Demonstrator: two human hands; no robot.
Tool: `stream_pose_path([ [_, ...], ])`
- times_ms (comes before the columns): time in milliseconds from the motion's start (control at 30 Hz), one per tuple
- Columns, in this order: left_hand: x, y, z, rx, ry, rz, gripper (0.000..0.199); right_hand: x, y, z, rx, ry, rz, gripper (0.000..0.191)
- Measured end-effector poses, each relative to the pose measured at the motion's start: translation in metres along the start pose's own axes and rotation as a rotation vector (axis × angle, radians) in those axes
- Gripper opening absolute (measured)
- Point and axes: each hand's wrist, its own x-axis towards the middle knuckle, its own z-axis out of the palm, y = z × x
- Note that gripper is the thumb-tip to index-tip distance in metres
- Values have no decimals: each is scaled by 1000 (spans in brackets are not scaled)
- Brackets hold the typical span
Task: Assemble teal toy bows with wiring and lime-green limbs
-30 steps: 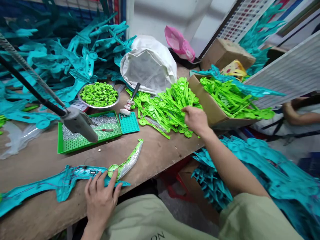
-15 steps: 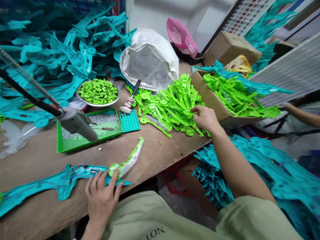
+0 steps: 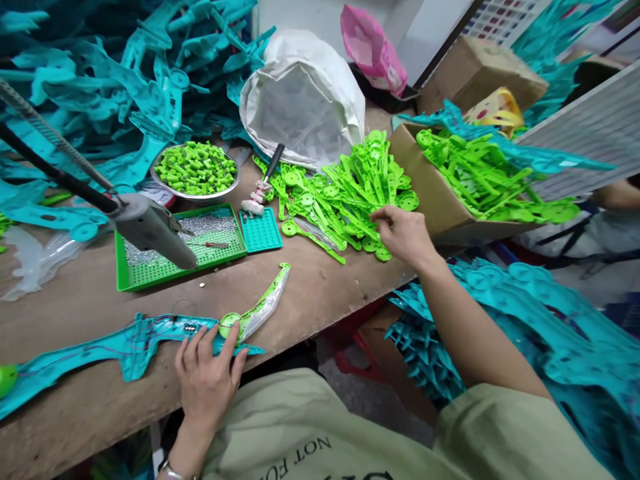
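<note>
At the table's point(image 3: 320, 293) near edge, my left hand point(image 3: 207, 377) stays pressed flat, fingers spread, on the long teal shell point(image 3: 120, 347), right beside the green piece point(image 3: 257, 313) seated at its end. Behind it sit the green screw tray point(image 3: 150, 273) and the hanging screwdriver point(image 3: 150, 227). Toward the right edge, my right hand point(image 3: 403, 233) has drawn back a little to the near side of the green parts pile point(image 3: 345, 197), fingers pinching one piece; I judge another part is being picked.
</note>
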Motion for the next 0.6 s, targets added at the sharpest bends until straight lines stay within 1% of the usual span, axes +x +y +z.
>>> stream_pose_path([
  [67,-1,0,1,-25,-3,-27,38,-10,-7,6,29,-48,-25,25],
  [133,-3,0,2,-45,-7,-52,39,-17,-9,12,25,-66,-12,25],
  [267,-4,-1,1,-23,-19,-27,38,-18,1,15,-6,-60,27,25],
  [333,-4,-2,0,-7,-19,-8,38,-19,6,17,-22,-98,13,24],
  [367,-5,-3,0,-4,-18,-5,38,-22,5,19,-25,-142,-7,23],
  [433,-5,-3,1,0,-23,-4,39,-31,-2,29,-45,-251,-48,20],
  [500,-6,-3,2,4,-32,-4,39,-45,-15,43,-115,-325,-51,18],
  [600,-5,-1,0,-8,-46,-35,37,-64,-32,65,-257,-335,-27,22],
])
